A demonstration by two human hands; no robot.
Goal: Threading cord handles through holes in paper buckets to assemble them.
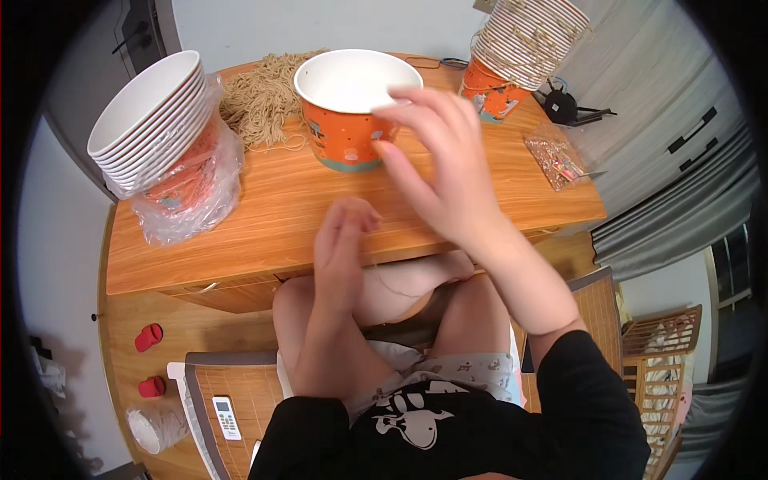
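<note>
A paper bucket (pixel 340 132), orange with a white inside and a green base band, stands upright on the wooden table in front of me. My right hand (pixel 448 152) is raised at its right side, thumb and fingers apart. Its fingertips overlap the rim in the picture; whether they touch I cannot tell. Below the bucket, by the table's near edge, my left hand (pixel 344 236) is blurred, its fingers curled together. A thin string (pixel 390 286) hangs beside this hand over my leg and seems to come from it.
Left stands a tilted stack of paper buckets (pixel 144 120) in clear plastic. A heap of tan twine (pixel 268 96) lies behind. At the back right, stacked buckets (pixel 528 48) have twine draped over them. A plastic bag (pixel 556 156) and a black device (pixel 560 104) lie right.
</note>
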